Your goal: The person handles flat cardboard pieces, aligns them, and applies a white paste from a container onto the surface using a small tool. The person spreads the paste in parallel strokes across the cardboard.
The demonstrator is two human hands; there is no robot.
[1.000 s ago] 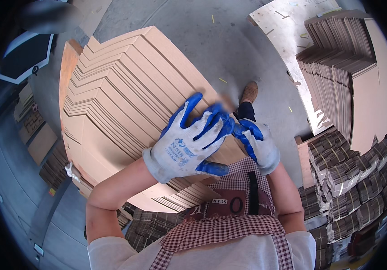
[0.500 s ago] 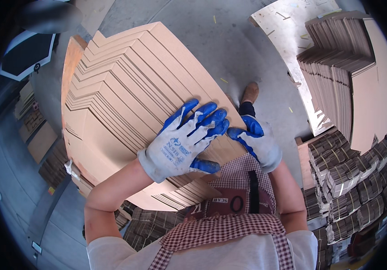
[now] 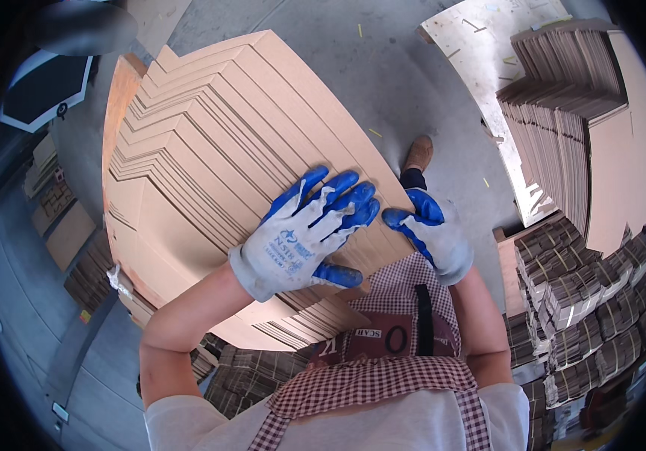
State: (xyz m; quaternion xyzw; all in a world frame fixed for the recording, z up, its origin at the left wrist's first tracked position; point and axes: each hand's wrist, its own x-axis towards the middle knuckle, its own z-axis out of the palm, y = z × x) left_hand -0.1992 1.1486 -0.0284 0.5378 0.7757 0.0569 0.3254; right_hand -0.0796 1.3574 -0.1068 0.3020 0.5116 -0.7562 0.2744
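Note:
A fanned stack of flat brown cardboard sheets [image 3: 210, 128] lies in front of me, its sheets overlapping in steps with a bent upper edge. My left hand [image 3: 300, 237], in a white glove with blue coated fingers, rests palm down on the sheets with its fingers spread. At the stack's right edge my right hand [image 3: 436, 233], gloved the same way, pinches the border of the outermost cardboard sheet [image 3: 338, 135]. Its thumb lies toward the upper face, and the other fingers are partly hidden. How many sheets it grips, I cannot tell.
A wooden board [image 3: 124, 90] stands under the stack's left side. To the right, another cardboard stack [image 3: 548, 143] lies on a pale marked panel [image 3: 473, 45]. Strapped cardboard bundles [image 3: 586, 293] are piled below it. My shoe [image 3: 418, 152] is on the grey floor [image 3: 391, 75].
The outermost sheets have shifted slightly up and to the right, widening the step beside them. My left hand has moved a little leftward; the right hand keeps its pinch at the edge.

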